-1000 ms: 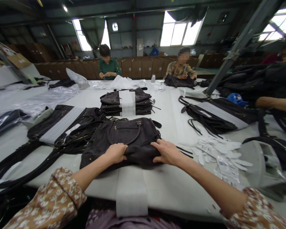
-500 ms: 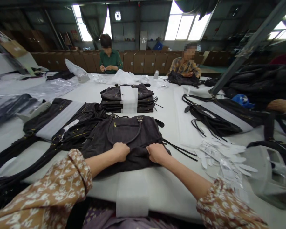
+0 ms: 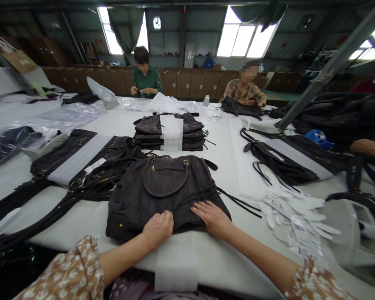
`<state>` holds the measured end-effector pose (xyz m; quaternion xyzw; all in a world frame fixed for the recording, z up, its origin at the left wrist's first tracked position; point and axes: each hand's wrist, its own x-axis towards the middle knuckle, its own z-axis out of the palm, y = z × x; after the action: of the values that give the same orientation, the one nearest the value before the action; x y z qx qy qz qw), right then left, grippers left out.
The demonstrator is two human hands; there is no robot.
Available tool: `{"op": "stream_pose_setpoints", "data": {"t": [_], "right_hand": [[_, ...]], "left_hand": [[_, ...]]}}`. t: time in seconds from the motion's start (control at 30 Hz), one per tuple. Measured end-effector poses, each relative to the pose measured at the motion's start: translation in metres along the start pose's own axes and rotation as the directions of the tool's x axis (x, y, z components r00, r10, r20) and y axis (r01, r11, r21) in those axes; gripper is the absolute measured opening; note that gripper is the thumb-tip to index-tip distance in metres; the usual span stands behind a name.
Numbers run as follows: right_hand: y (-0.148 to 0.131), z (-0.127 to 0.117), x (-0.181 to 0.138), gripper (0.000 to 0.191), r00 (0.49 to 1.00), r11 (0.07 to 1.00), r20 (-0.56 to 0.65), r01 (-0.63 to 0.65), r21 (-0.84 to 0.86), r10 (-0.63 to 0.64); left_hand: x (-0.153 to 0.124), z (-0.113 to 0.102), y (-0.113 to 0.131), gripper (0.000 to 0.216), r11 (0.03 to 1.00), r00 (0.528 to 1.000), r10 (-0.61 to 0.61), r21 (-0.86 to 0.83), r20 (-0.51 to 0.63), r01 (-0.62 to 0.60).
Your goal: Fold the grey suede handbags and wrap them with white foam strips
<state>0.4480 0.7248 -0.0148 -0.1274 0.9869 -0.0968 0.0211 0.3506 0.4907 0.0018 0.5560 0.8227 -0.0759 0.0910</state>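
A dark grey suede handbag (image 3: 162, 187) lies flat on the white table (image 3: 225, 137) in front of me, its handle and zip pocket facing up. My left hand (image 3: 158, 227) rests at the bag's near edge with its fingers curled, knuckles up; whether it pinches the fabric is hidden. My right hand (image 3: 213, 216) lies flat on the bag's lower right corner, fingers stretched out. A white foam strip (image 3: 175, 260) runs from under the bag toward me over the table edge.
A stack of folded bags with a white band (image 3: 170, 131) sits behind. More bags and straps lie at left (image 3: 78, 160) and right (image 3: 284, 156). White paper tags (image 3: 295, 210) are scattered at right. Two people work at the far side; another's arm (image 3: 367, 146) is at right.
Both hands drew back from gripping the folded lower part of the bag. The bag now lies spread flat, and my right hand has flattened on it.
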Motion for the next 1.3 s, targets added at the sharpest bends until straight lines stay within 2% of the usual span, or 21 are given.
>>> {"op": "stream_pose_setpoints", "data": {"t": [0.07, 0.13, 0.23, 0.3, 0.4, 0.5, 0.57, 0.8, 0.97, 1.03, 1.17, 1.23, 1.3], "right_hand": [[0.002, 0.008, -0.003, 0.064, 0.999, 0.998, 0.034, -0.045, 0.055, 0.043], [0.005, 0.009, -0.006, 0.068, 0.997, 0.993, 0.066, -0.039, 0.108, 0.032], [0.005, -0.001, -0.009, 0.072, 0.995, 0.986, 0.101, -0.032, 0.165, 0.015], [0.003, -0.005, -0.009, 0.072, 0.993, 0.984, 0.112, -0.053, 0.172, 0.034], [0.000, -0.001, -0.010, 0.073, 0.991, 0.983, 0.118, -0.086, 0.165, 0.066], [0.001, 0.007, -0.010, 0.067, 0.991, 0.981, 0.106, -0.097, 0.169, 0.080], [0.003, 0.012, -0.009, 0.060, 0.992, 0.979, 0.090, -0.102, 0.178, 0.087], [0.005, 0.011, -0.007, 0.056, 0.992, 0.974, 0.077, -0.111, 0.195, 0.097], [0.006, 0.014, -0.006, 0.055, 0.994, 0.976, 0.055, -0.102, 0.193, 0.093], [0.007, 0.016, -0.006, 0.055, 0.995, 0.975, 0.033, -0.095, 0.201, 0.090], [0.011, 0.018, -0.003, 0.055, 0.995, 0.970, 0.019, -0.095, 0.225, 0.094], [0.012, 0.018, -0.001, 0.056, 0.995, 0.966, 0.026, -0.102, 0.237, 0.098], [0.013, 0.018, 0.001, 0.056, 0.994, 0.964, 0.034, -0.108, 0.245, 0.102]], "left_hand": [[-0.001, -0.002, -0.004, 0.034, 0.999, 1.000, -0.006, -0.038, -0.016, 0.005], [0.001, -0.016, -0.018, 0.026, 0.995, 0.999, 0.024, -0.096, -0.034, -0.027], [0.022, -0.043, -0.053, 0.044, 0.984, 0.995, 0.031, -0.170, -0.091, -0.046], [0.045, -0.051, -0.076, 0.052, 0.982, 0.987, -0.051, -0.188, -0.156, 0.021], [0.082, -0.033, -0.100, 0.063, 0.968, 0.969, -0.176, -0.208, -0.175, 0.139], [0.105, 0.001, -0.110, 0.074, 0.955, 0.969, -0.220, -0.227, -0.113, 0.190], [0.112, 0.017, -0.113, 0.076, 0.952, 0.967, -0.229, -0.233, -0.112, 0.198], [0.125, 0.017, -0.111, 0.071, 0.953, 0.961, -0.187, -0.274, -0.204, 0.127], [0.130, 0.026, -0.106, 0.067, 0.923, 0.960, -0.198, -0.369, -0.200, 0.113], [0.131, 0.022, -0.109, 0.068, 0.906, 0.967, -0.178, -0.413, -0.181, 0.090], [0.115, -0.010, -0.123, 0.069, 0.840, 0.984, -0.122, -0.542, -0.134, 0.030], [0.090, -0.032, -0.134, 0.065, 0.784, 0.981, -0.124, -0.621, -0.150, 0.004], [0.052, -0.050, -0.147, 0.059, 0.725, 0.963, -0.176, -0.688, -0.202, -0.012]]}}
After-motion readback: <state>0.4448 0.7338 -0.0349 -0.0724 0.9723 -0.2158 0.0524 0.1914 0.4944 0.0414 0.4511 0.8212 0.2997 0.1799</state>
